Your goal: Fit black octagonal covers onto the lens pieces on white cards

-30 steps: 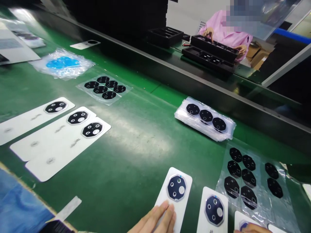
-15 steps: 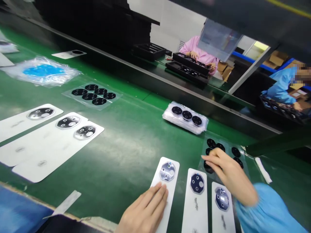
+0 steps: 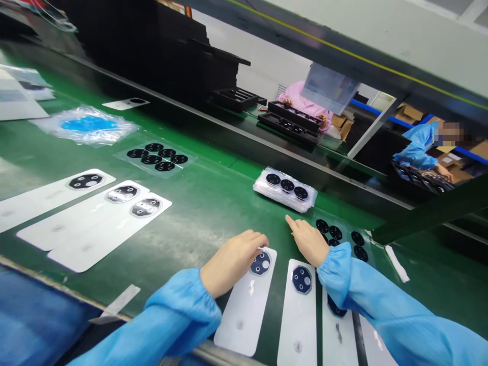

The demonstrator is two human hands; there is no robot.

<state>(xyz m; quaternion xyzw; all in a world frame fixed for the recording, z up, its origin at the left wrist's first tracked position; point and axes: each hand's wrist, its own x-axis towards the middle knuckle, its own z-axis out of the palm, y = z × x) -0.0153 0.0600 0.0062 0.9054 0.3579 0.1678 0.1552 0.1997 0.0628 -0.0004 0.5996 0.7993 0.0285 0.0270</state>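
Observation:
My left hand [image 3: 237, 260] bends over the top end of a white phone back panel [image 3: 246, 310]. Its fingertips are pressed together beside the panel's dark octagonal camera plate [image 3: 261, 264], and what they pinch is hidden. My right hand [image 3: 308, 241] hovers left of a clear sheet of black octagonal stickers [image 3: 335, 233], index finger stretched out, with nothing visible in it. Below that hand stands a second white panel [image 3: 297, 325] with a camera plate [image 3: 302, 279]. A third panel [image 3: 339, 335] is partly covered by my right sleeve.
A wrapped stack of black stickers [image 3: 285, 189] lies beyond my hands. Leftward are more white panels [image 3: 102, 229], another sticker sheet [image 3: 160, 157] and a plastic bag with blue contents [image 3: 89, 124]. A green post [image 3: 430, 208] rises at right. Two people work behind the bench.
My left hand has moved from the panel's middle up to its camera end. The right hand has shifted left from over the sticker sheet. The view has moved too.

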